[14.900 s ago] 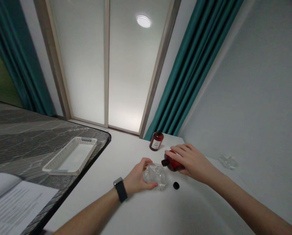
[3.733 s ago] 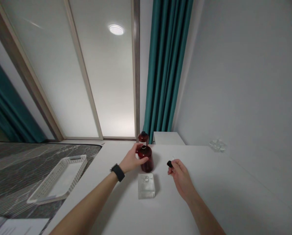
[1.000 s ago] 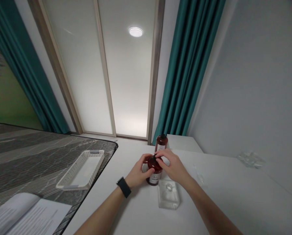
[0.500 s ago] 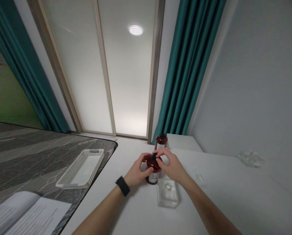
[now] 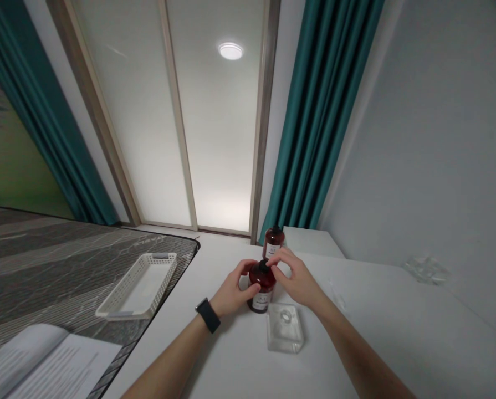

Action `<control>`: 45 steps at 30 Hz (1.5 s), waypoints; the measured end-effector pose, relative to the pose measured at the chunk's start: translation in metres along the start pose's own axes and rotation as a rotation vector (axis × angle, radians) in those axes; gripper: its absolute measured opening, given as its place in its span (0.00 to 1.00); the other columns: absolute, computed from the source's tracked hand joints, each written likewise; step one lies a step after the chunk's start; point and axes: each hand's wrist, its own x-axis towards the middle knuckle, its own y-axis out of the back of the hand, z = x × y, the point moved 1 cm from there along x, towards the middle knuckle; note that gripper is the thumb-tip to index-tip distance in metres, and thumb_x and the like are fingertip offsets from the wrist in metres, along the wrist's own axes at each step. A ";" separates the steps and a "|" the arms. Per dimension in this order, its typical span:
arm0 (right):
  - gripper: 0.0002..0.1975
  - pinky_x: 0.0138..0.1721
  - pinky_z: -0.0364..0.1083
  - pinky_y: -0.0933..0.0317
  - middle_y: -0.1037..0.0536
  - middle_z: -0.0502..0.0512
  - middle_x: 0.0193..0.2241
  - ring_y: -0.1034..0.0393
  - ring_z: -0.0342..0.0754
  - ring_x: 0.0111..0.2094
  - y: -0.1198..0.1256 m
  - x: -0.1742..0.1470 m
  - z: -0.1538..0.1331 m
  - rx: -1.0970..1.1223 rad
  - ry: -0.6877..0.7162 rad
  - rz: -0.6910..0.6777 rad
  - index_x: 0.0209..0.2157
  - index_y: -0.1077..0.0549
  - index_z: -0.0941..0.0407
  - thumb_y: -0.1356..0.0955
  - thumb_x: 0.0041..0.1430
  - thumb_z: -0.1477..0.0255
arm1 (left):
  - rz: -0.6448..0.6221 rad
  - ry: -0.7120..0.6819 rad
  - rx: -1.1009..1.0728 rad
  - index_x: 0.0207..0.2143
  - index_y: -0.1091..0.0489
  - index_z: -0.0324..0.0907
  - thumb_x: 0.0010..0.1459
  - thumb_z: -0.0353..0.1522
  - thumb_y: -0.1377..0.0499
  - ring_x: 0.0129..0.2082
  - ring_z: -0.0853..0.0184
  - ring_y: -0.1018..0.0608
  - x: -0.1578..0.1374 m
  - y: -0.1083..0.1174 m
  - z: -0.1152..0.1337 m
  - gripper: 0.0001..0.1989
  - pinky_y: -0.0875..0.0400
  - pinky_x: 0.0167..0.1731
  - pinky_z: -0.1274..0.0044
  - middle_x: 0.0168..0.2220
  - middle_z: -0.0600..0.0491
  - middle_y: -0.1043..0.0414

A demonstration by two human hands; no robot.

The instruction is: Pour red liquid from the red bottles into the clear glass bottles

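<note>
A dark red-brown bottle (image 5: pixel 262 282) with a white label and a black cap (image 5: pixel 263 266) stands upright on the white tabletop. My left hand (image 5: pixel 234 289) is wrapped round the left side of its body, thumb across the front. At the cap's right edge are the bent fingers of my right hand (image 5: pixel 291 277), in a pinch; the exact contact is hard to make out. Just in front of the bottle lies a clear square dish (image 5: pixel 285 338) with a small ring-shaped piece (image 5: pixel 286 316) in it. Behind it is a second, similar bottle (image 5: pixel 273 241).
To the left, a white plastic basket (image 5: pixel 135 288) and an open book (image 5: pixel 44 363) rest on a grey striped surface. A crumpled clear object (image 5: pixel 426 270) sits at the table's right by the wall. A white box-like surface (image 5: pixel 314 243) is at the back.
My right hand's fingers have shifted slightly right and up on the cap, so more of the cap shows. My left hand and the bottle stay in place.
</note>
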 end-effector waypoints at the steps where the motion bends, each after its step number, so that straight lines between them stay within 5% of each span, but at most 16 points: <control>1: 0.09 0.45 0.51 0.38 0.28 0.52 0.33 0.32 0.50 0.39 0.001 0.000 0.000 0.014 -0.003 0.007 0.33 0.27 0.52 0.37 0.58 0.79 | -0.001 0.004 0.000 0.54 0.37 0.40 0.57 0.33 0.38 0.51 0.54 0.27 0.000 0.000 0.000 0.23 0.34 0.55 0.62 0.52 0.44 0.29; 6: 0.13 0.49 0.52 0.38 0.25 0.54 0.41 0.32 0.50 0.44 0.000 -0.001 0.001 0.084 -0.056 -0.035 0.43 0.28 0.53 0.37 0.57 0.77 | -0.003 0.001 -0.021 0.54 0.38 0.40 0.57 0.32 0.38 0.50 0.55 0.26 -0.001 -0.001 0.002 0.23 0.34 0.54 0.62 0.51 0.44 0.29; 10: 0.10 0.47 0.52 0.38 0.26 0.53 0.36 0.31 0.50 0.41 -0.003 -0.002 0.004 0.065 -0.045 0.034 0.39 0.27 0.53 0.37 0.57 0.77 | -0.002 0.006 -0.018 0.54 0.37 0.40 0.56 0.31 0.38 0.50 0.55 0.26 -0.001 0.000 0.005 0.23 0.34 0.54 0.61 0.51 0.44 0.29; 15: 0.15 0.52 0.54 0.38 0.24 0.54 0.42 0.30 0.51 0.46 -0.005 -0.004 0.009 0.154 -0.101 0.007 0.43 0.28 0.53 0.38 0.56 0.78 | -0.002 0.007 -0.015 0.54 0.38 0.40 0.57 0.32 0.39 0.50 0.56 0.26 -0.001 0.000 0.006 0.23 0.33 0.53 0.62 0.51 0.44 0.28; 20: 0.12 0.46 0.53 0.36 0.24 0.53 0.34 0.28 0.50 0.39 -0.007 -0.005 0.013 0.148 -0.146 0.105 0.40 0.27 0.54 0.38 0.56 0.77 | -0.006 0.002 -0.014 0.55 0.38 0.40 0.58 0.32 0.39 0.50 0.56 0.26 -0.002 -0.001 0.004 0.23 0.34 0.54 0.62 0.52 0.44 0.29; 25: 0.13 0.52 0.54 0.38 0.23 0.55 0.42 0.30 0.51 0.46 -0.013 -0.005 0.014 0.165 -0.131 0.036 0.44 0.28 0.53 0.36 0.57 0.76 | -0.008 0.003 -0.024 0.55 0.39 0.40 0.58 0.31 0.39 0.50 0.56 0.26 -0.001 -0.002 0.004 0.23 0.33 0.54 0.62 0.52 0.44 0.29; 45: 0.16 0.55 0.55 0.38 0.23 0.54 0.44 0.29 0.50 0.46 -0.015 -0.006 0.016 0.282 -0.157 0.033 0.47 0.28 0.52 0.34 0.56 0.75 | -0.018 0.006 -0.021 0.56 0.40 0.41 0.60 0.32 0.40 0.51 0.56 0.27 -0.003 -0.002 0.004 0.23 0.33 0.54 0.63 0.54 0.44 0.30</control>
